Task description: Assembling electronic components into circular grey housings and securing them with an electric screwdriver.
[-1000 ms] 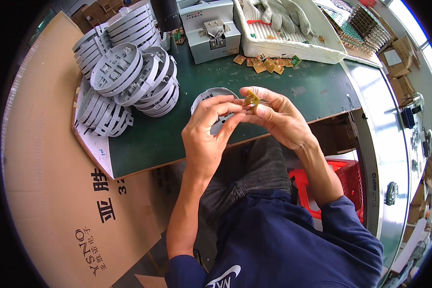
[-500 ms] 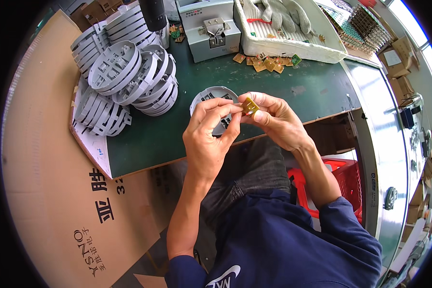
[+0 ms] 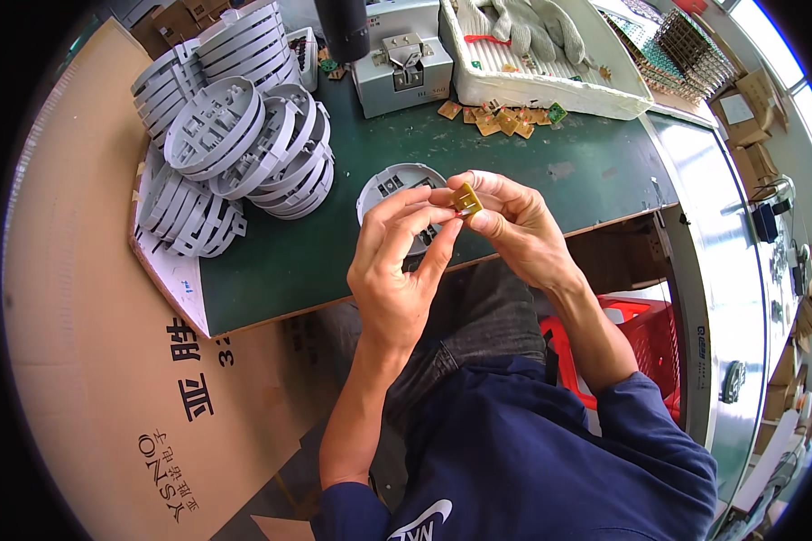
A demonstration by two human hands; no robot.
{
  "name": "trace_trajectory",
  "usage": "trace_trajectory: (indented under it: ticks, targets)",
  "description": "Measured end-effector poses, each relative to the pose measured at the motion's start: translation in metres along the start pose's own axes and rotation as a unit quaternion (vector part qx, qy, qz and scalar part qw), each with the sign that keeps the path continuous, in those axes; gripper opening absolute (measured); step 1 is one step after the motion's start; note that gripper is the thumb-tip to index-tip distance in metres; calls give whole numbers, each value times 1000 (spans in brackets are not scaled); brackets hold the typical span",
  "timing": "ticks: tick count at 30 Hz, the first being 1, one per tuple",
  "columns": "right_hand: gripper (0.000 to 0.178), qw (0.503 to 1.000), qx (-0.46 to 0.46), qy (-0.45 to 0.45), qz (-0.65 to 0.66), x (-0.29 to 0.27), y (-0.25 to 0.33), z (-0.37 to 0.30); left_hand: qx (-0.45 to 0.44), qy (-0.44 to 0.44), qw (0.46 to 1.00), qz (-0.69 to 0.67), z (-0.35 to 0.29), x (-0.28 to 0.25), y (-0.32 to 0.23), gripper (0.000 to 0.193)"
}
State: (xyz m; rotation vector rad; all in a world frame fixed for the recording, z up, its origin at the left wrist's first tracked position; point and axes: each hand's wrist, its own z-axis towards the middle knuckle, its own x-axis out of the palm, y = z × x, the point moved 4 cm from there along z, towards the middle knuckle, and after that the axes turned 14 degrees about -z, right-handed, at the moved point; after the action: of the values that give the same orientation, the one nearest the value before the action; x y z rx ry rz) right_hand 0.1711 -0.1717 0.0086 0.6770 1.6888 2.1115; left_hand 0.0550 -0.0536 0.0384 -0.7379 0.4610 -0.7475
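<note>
I find the small yellow board (image 3: pixel 465 200) between the two hands. The right hand (image 3: pixel 521 224) pinches it, thumb against finger; the left hand (image 3: pixel 393 270) has curved fingertips at its left side, grip indeterminable from here. Behind them, partly hidden, a round grey housing (image 3: pixel 376 187) lies on the green bench (image 3: pixel 595 180).

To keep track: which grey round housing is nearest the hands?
The single housing partly hidden by the left hand; it lies alone, while the other housings are piled farther left.
</note>
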Motion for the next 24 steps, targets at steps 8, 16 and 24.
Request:
trace_trajectory:
  ticks: [8,16,24]
  targets:
    - [40,999,-24,-43,-12,9,-2,-3,-16,-11,1000,-15,0,-1,4,16]
    - [41,995,-34,-56,-71,10,3,-2,45,6,998,-34,6,-2,-3,23]
    - [39,994,-38,-48,-87,18,3,-2,6,-47,997,-68,0,-4,5,23]
